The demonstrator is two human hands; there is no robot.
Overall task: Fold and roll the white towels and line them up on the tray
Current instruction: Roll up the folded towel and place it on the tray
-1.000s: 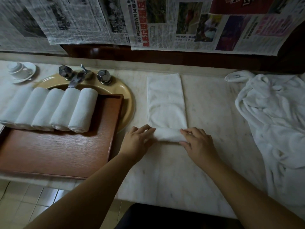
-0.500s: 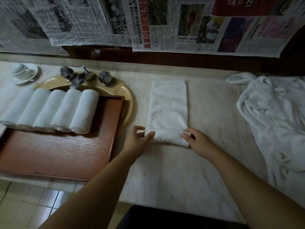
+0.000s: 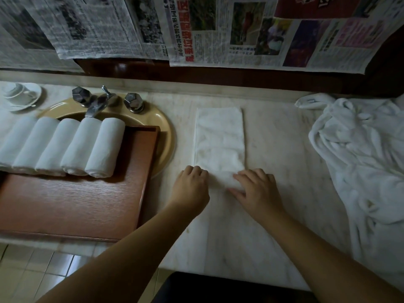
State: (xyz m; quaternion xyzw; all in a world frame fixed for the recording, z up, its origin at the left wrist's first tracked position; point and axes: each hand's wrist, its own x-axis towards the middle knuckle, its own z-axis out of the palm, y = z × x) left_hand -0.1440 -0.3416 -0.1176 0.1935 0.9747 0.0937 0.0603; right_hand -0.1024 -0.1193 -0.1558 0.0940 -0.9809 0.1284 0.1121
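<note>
Marble counter (image 3: 273, 149) under newspaper-covered wall. Left hand (image 3: 191, 189) and right hand (image 3: 256, 189) both curled over near end of folded white towel (image 3: 218, 138), fingers gripping small roll started there; rest of towel lies flat, stretching away toward wall. Left of it, wooden tray (image 3: 76, 204) rests partly over yellow sink (image 3: 166, 127), five rolled towels (image 3: 65, 147) lined side by side along tray's far part. Crumpled white robe (image 3: 360, 160) heaped at right. Cup and saucer (image 3: 19, 95) far left.

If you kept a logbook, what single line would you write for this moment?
step: rolling | left hand and right hand on folded towel near end | rolled towels on tray: five
</note>
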